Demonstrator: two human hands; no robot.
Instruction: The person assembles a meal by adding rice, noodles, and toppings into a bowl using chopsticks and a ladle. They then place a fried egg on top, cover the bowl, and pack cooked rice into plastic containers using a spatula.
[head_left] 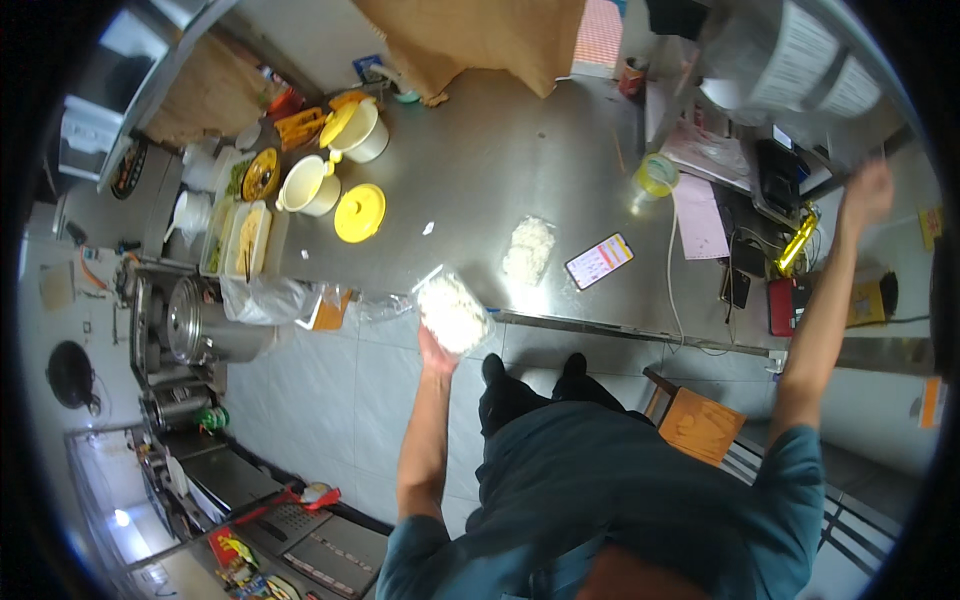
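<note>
My left hand is wrapped round a clear bag of white food that looks like rice, held up at the table's front edge. A second bag of the same white food lies flat on the steel table. Beside that one rests a phone with its screen lit. Far off to the right, my right hand is raised on a stretched arm next to hanging clear plastic. Its fingers look curled in, slightly blurred, and what they hold cannot be made out.
At the left stand two cream pots with yellow trim, a yellow lid and trays of food. A tape roll, a pink sheet and a white cable lie at the right. A wooden stool stands below.
</note>
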